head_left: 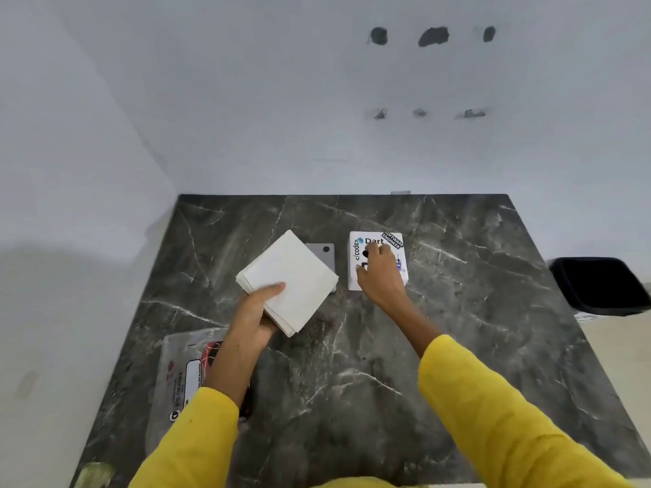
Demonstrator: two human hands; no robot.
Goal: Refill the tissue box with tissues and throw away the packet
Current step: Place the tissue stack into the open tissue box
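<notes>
My left hand (259,313) grips a thick stack of white tissues (296,276) by its near corner and holds it tilted just above the dark marble table (458,329). To the right stands the white tissue box (373,241), covered in stickers. My right hand (380,276) lies on top of the box with its fingers curled over it, hiding most of the top. The clear plastic packet (179,375), printed in red and black, lies flat at the table's near left, partly under my left forearm.
A flat grey piece with a dark dot (322,253) lies on the table, half hidden behind the tissue stack. A black bin (599,287) stands on the floor off the table's right edge. White walls close off the back and left.
</notes>
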